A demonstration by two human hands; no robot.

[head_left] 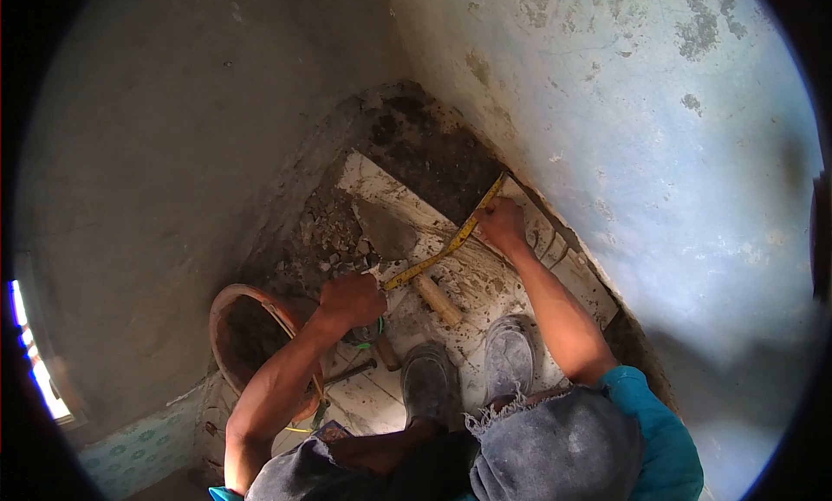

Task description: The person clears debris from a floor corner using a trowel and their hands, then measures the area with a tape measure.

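A yellow tape measure (pixel 449 244) stretches across the dirty white tiles (pixel 475 280), its blade bowed between my two hands. My left hand (pixel 354 300) is closed around its lower left end; whether the case sits in the palm is hidden. Close to the right wall, my right hand (pixel 503 222) pinches the blade near its far end, which reaches the tile edge at the wall. Below the blade lies a short wooden handle (pixel 439 300). A grey, flat, roughly triangular piece (pixel 386 229) rests up and left of it.
An orange-brown bucket (pixel 227 303) stands at the left, beside my left forearm. Bare dark soil (pixel 420 146) fills the corner, with rubble (pixel 328 232) along the left wall. A dark metal tool (pixel 351 371) lies near my shoes (pixel 431 380). Walls close in on both sides.
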